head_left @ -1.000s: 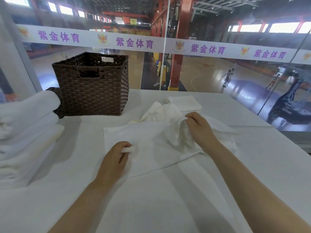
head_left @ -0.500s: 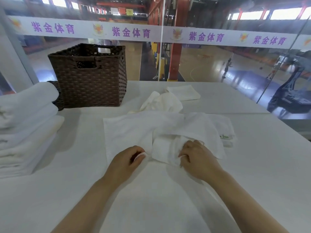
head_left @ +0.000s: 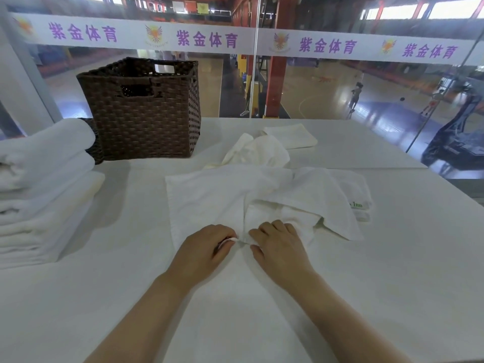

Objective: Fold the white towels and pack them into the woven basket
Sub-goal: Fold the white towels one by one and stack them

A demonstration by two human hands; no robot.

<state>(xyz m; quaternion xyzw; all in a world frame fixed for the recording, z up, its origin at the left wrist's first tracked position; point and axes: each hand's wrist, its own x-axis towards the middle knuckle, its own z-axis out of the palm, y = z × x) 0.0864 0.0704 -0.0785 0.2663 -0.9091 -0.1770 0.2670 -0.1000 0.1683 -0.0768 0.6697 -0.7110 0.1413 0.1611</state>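
White cotton covered most of the table (head_left: pixel 392 258): a towel (head_left: pixel 222 200) lay partly folded in the middle of it, its right half doubled over toward the near edge, with a small label printed in green showing at its right side. The left hand (head_left: pixel 201 251) pinched one corner of the towel between curled fingers and thumb, a bit of cloth showing at its fingertips. The right hand (head_left: pixel 277 244) gripped the neighbouring corner just beside it, fingers curled over the cloth, so the two hands nearly touched at the towel's near edge. Behind the towel a crumpled towel (head_left: pixel 258 151) sat in a loose heap, touching its far edge, and just behind that a small folded towel (head_left: pixel 290 136) lay flat. The woven basket (head_left: pixel 142 111), dark brown with a cut-out handle in its near wall, stood upright at the far left of the table, well apart from the hands; what it held could not be made out. A stack of folded towels (head_left: pixel 42 192) rested at the left edge, near the basket. Beyond the table a glass wall carried a white banner (head_left: pixel 209 39) with purple characters, and a sports hall showed through it
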